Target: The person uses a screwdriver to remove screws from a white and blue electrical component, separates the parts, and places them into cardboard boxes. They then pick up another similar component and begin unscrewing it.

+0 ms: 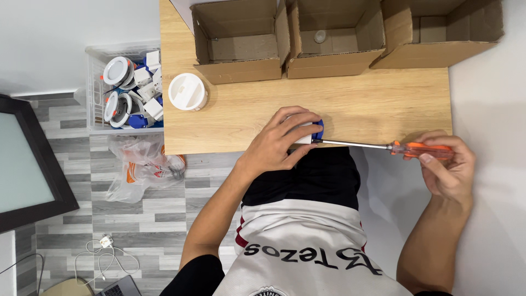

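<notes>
Both grips were closed at this moment. Left hand (282, 143) was cupped over a small white and blue fitting (312, 131) at the front edge of the wooden table (350, 101), pinning it down with fingers curled over its top, so that only its blue end and a strip of white showed. Right hand (446, 164) was wrapped around the orange handle of a screwdriver (383, 146), held level and well off to the side, with the long metal shaft reaching across to the fitting; the tip met it at its blue end, though whether it sat in a screw was hidden by the fingers.

As a judgement, the work on this piece was mid-way: tool engaged, piece not yet released. Of the three open cardboard boxes (241, 41) lined along the far edge of the table, the middle one held a single small pale object, and the others showed nothing inside that could be made out. A white crate (96, 87) on the floor beside the table was full of round white lamp fittings and blue and white parts, which suggested that most of the batch was untouched. A white lidded cup (187, 92) stood near the table's left edge, and a crumpled plastic bag (142, 164) lay on the floor below.
</notes>
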